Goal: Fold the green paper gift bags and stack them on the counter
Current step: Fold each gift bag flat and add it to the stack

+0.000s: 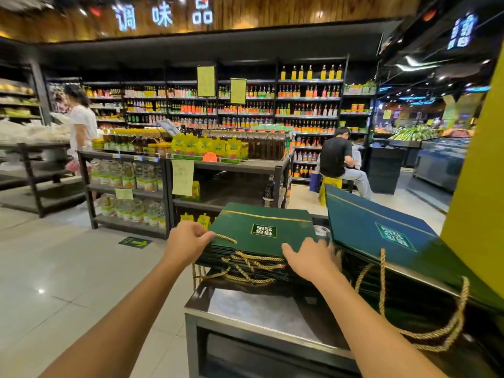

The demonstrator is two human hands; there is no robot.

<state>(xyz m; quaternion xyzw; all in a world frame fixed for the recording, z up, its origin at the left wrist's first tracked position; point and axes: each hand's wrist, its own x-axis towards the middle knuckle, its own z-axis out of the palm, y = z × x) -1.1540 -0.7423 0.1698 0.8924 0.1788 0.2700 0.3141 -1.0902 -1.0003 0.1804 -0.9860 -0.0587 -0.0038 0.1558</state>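
Head view: a stack of folded green bags (261,236) at the counter's (245,309) far edge is gripped by the left hand (185,241) closed on its left edge; the right hand (311,257) is laid open, flat on its right corner.

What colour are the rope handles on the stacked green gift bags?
Gold: the twisted rope handles hang off the front of the stack of green gift bags, clearest in the head view.

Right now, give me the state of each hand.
Left hand: shut on the gold cord handle.
Right hand: open, flat on the stack of green bags.
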